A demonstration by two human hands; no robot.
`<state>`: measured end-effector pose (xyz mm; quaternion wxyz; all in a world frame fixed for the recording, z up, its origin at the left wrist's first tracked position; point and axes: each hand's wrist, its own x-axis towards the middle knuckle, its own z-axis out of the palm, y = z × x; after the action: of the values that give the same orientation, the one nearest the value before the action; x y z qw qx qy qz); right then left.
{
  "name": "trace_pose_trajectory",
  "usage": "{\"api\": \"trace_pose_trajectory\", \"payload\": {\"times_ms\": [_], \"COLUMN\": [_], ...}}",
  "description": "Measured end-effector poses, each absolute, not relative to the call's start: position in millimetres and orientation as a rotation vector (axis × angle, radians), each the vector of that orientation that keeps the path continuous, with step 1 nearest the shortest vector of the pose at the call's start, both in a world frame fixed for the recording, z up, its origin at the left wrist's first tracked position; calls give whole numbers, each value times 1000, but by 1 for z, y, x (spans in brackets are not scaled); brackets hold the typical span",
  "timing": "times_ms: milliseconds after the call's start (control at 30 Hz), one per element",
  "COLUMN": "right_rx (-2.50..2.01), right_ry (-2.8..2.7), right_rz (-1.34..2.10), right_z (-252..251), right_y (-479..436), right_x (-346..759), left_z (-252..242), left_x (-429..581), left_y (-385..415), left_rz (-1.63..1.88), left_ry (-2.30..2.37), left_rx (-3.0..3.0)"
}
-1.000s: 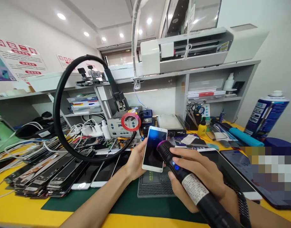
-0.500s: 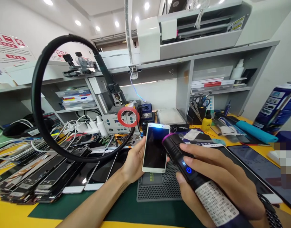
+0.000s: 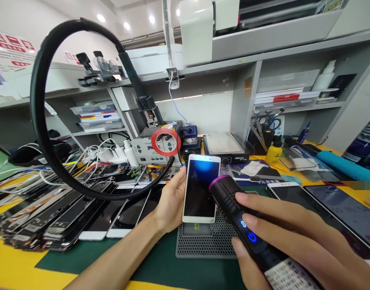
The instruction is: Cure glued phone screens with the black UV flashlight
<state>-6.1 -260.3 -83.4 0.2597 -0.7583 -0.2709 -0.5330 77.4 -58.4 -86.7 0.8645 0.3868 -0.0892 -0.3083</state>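
A white-framed phone (image 3: 202, 193) stands nearly upright, screen facing me, in my left hand (image 3: 169, 205), whose fingers grip its left edge and go behind it. Blue light shows on the upper screen. My right hand (image 3: 281, 225) is wrapped round a black torch-like device (image 3: 233, 201) with a purple rim and lit blue symbols. Its head points at the phone's right side, close to the screen. Whether the two touch, I cannot tell. Beneath the phone lies a grey perforated pad (image 3: 209, 245) on a green mat (image 3: 112, 259).
Stacked phone parts (image 3: 70, 215) and white cables lie at the left. A thick black hose (image 3: 40, 117) loops over them. Behind stand a control box (image 3: 145, 151) with red tape (image 3: 166, 142) and a flat heating plate (image 3: 225, 147). More phones (image 3: 351, 213) lie at the right.
The view has shifted slightly closer to the shelf. My right hand with the torch-like device sits a little lower and further right. The blue glow on the screen has grown larger.
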Motion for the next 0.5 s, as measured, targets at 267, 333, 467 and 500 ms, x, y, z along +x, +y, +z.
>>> {"api": "trace_pose_trajectory", "payload": {"times_ms": [267,333,467,500], "right_rx": [-2060,-2052,-2015,-2022], "right_ry": [-806,-777,-690,-685], "right_rz": [-1385,-1373,-1382,-1390], "right_z": [-86,-88,-90,-90], "right_y": [-258,-259,-256,-255], "right_x": [-10,-9,-8,-8], "left_z": [-85,-85,-82,-81], "left_x": [73,73,72,72], "left_y": [-55,-56,-59,-60], "left_rz": [-671,-664,-616,-609], "left_ry": [-150,-158,-158,-154], "left_rx": [784,762,744,745]}}
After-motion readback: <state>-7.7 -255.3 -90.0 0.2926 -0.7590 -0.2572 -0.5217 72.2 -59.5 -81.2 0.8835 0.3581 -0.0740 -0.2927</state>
